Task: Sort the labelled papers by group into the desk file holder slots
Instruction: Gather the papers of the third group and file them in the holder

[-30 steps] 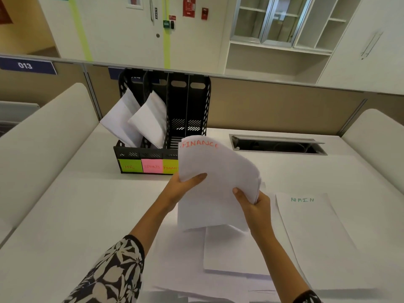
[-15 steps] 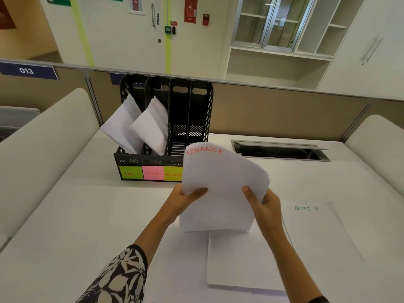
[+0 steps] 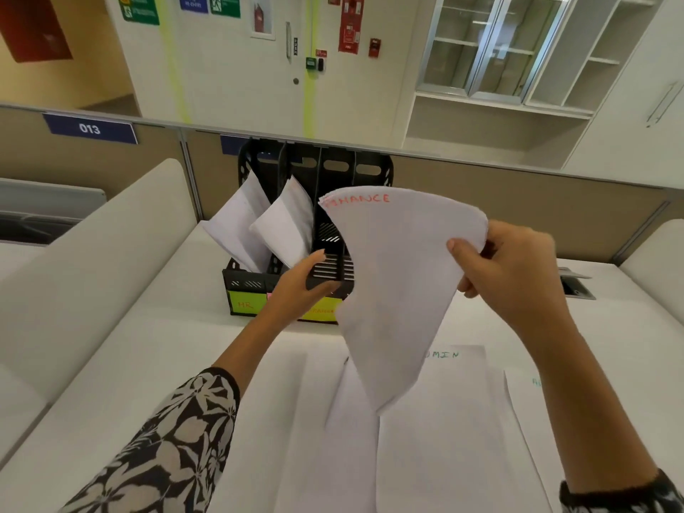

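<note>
FINANCE papers (image 3: 396, 290) hide the file holder (image 3: 333, 253) labels.

Both forearms raised toward twelve o'clock, left hand (image 3: 299, 286) at ten o'clock with fingers extended and loosely spread, right hand (image 3: 507, 268) at two o'clock, thumb and fingers pinched closed.

Right hand (image 3: 518, 268) pinches FINANCE paper (image 3: 396, 283) at right edge, sheet raised and curved before black file holder (image 3: 333, 172). Left hand (image 3: 299, 286) touches holder front, fingers spread. Two left slots hold white sheets. ADMIN sheet (image 3: 455, 401) flat on desk (image 3: 148, 364).
</note>
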{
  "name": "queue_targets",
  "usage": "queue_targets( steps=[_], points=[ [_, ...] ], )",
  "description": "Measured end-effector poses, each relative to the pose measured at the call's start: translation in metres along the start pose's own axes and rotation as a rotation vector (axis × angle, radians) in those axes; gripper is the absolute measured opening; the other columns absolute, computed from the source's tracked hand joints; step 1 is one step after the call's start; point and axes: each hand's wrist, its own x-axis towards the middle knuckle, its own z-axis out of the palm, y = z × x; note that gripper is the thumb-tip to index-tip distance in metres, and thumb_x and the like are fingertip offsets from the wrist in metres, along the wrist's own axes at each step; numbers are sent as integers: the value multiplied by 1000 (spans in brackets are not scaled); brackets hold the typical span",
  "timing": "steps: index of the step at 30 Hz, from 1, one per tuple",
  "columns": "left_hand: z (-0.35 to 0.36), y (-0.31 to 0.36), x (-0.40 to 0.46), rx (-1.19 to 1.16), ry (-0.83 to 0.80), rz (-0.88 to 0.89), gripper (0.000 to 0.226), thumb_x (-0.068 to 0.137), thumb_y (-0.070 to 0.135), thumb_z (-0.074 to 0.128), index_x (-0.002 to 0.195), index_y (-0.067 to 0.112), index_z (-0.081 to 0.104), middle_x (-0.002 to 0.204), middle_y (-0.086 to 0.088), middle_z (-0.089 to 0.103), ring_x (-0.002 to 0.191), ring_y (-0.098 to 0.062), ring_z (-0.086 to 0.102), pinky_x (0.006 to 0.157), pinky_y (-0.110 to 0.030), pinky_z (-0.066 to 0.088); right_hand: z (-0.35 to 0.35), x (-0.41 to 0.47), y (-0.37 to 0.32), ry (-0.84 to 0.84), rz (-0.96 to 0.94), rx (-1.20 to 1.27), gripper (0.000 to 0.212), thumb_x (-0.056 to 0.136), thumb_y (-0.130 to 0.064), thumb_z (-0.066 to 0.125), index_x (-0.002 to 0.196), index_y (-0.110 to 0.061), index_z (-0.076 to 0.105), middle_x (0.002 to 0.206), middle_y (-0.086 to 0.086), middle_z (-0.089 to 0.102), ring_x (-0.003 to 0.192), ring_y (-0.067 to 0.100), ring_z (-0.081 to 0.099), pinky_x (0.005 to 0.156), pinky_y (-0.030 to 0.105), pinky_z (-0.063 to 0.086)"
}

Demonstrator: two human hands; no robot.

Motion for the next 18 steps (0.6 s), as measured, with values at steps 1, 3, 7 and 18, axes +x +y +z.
queue_targets(
  steps=[1,3,7,18],
  points=[
    [-2,-7,-1,131,31,25,66,83,37,68,139,19,40,139,0,50,126,-9,44,98,-25,35,-1,6,-8,26,-12,0,11,89,-16,61,87,-10,70,55,-17,57,45,-9,59,45,4,46],
    [-8,-24,-3,397,12,36,78,83,41,66,146,15,28,149,-7,37,137,-19,31,105,-37,34,3,22,-22,85,-38,0,13,90,-16,59,92,-9,70,60,-11,60,47,-9,60,46,8,49],
    [-12,-57,-8,892,-170,2,93,85,58,50,150,11,2,160,-8,0,147,-29,0,114,-49,23,27,60,-42,157,-99,-90,19,90,-14,53,84,-3,67,68,2,70,44,10,64,52,23,54],
    [-5,-81,-13,948,-167,-57,96,85,56,52,149,18,-8,160,2,-10,146,-23,-10,110,-62,18,136,125,-43,115,-133,-304,22,97,-12,45,96,3,61,94,22,64,73,32,55,62,33,36]
  ],
)
